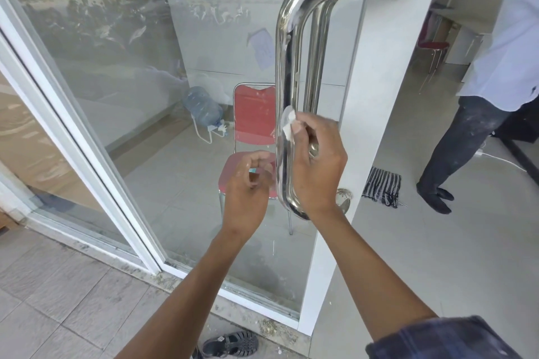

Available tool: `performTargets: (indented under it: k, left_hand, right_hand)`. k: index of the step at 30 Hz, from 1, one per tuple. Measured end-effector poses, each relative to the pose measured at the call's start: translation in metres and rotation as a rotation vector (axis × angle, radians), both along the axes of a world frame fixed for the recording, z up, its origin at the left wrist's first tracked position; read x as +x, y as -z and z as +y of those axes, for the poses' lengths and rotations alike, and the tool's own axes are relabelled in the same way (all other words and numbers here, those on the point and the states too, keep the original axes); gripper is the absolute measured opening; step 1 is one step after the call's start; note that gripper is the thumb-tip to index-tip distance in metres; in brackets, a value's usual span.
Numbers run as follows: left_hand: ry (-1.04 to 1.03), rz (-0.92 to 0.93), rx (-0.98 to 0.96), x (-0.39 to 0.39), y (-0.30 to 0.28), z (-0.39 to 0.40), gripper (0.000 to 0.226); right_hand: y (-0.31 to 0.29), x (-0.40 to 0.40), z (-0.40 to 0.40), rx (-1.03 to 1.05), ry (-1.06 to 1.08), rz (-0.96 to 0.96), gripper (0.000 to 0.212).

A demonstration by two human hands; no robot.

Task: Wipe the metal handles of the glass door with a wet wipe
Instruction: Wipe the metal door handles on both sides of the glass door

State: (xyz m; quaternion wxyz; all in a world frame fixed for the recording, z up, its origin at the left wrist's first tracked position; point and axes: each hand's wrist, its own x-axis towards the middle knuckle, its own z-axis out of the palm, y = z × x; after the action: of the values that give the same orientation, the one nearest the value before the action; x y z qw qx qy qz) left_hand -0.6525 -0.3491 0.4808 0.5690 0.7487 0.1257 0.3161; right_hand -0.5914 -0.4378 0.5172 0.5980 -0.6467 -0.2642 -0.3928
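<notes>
Glass door point(140, 73): white-framed, standing open; a red chair point(253, 114) and a water bottle point(204, 108) are seen through the pane.
Metal handle point(287, 73): polished tube, mounted upright along the door's right edge, bent over at the top.
Right hand point(318, 160): fingers curled round the handle's lower half, wet wipe pinched against the tube.
Left hand point(248, 186): just left of the handle, fingers curled on a small, blurred item.
Wet wipe point(287, 122): white, pressed on the tube under the right thumb.
</notes>
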Motion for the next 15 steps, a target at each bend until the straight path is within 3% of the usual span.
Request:
performTargets:
  k: [3,9,15]
  left_hand:
    - [-0.026,-0.024,0.021,0.002,-0.001,0.003,0.016]
    - [-0.028,-0.120,0.006,0.002,-0.010,-0.002,0.017]
    - [-0.025,-0.150,0.004,0.002,-0.013,-0.004,0.022]
  right_hand:
    - [-0.014,0.006,0.003,-0.009,0.003,-0.125,0.017]
    - [0.013,0.000,-0.001,-0.186,0.014,-0.215,0.016]
    - [-0.023,0.007,0.002,-0.028,-0.013,-0.136,0.017]
